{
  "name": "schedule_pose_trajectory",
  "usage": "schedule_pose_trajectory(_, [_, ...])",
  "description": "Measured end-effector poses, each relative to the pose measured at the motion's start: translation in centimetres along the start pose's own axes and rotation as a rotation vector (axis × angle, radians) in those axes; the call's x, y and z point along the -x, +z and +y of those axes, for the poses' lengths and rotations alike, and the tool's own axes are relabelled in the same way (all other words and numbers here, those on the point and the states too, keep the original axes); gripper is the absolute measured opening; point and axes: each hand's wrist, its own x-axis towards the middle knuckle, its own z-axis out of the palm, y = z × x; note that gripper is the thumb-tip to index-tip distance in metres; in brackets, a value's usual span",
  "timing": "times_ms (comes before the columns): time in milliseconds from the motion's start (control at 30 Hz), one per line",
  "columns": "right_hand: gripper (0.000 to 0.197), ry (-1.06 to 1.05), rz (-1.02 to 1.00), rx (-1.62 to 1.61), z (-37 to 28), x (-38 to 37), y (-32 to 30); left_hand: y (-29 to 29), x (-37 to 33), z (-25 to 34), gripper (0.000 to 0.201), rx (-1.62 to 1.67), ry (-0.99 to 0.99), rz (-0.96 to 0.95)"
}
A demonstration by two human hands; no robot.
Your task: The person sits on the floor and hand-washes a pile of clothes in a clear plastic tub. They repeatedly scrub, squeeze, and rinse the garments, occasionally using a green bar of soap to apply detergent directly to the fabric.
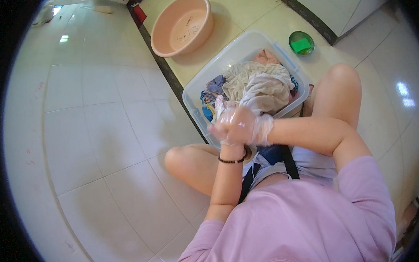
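Note:
Both of my hands wear thin, clear plastic gloves and meet over the near side of a translucent tub (199, 72). My right hand (243, 124) lies across my left hand (221, 105) near its wrist, closed around the gloved part. Most of my left hand's fingers are hidden behind the right one, so their pose is unclear. A dark bead bracelet (230, 161) circles my left wrist. Just beyond the hands, the tub holds a heap of crumpled laundry: pale cream cloth (265, 85) on top, a bluish-purple patterned piece (214, 87) at the left and a peach one (266, 57) behind.
A peach plastic basin (162, 46) stands on the floor beyond the tub, to the left. Right of the tub sits a small dark bowl (310, 48) with a bright green block (301, 45) in it. My bent knees flank the tub. A white cabinet (327, 9) rises at the far right.

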Motion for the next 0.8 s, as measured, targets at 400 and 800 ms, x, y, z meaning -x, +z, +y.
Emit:
schedule_pose_trajectory(400, [0.023, -0.015, -0.084, -0.129, -0.6, 0.0, -0.1, -2.8, -1.6, 0.9, 0.035, -0.264, 0.065, 0.029])
schedule_pose_trajectory(800, [0.024, -0.258, -0.185, 0.165, 1.9, 0.0, -1.5, -0.5, -1.8, -0.5, 0.030, -0.158, -0.077, 0.132])
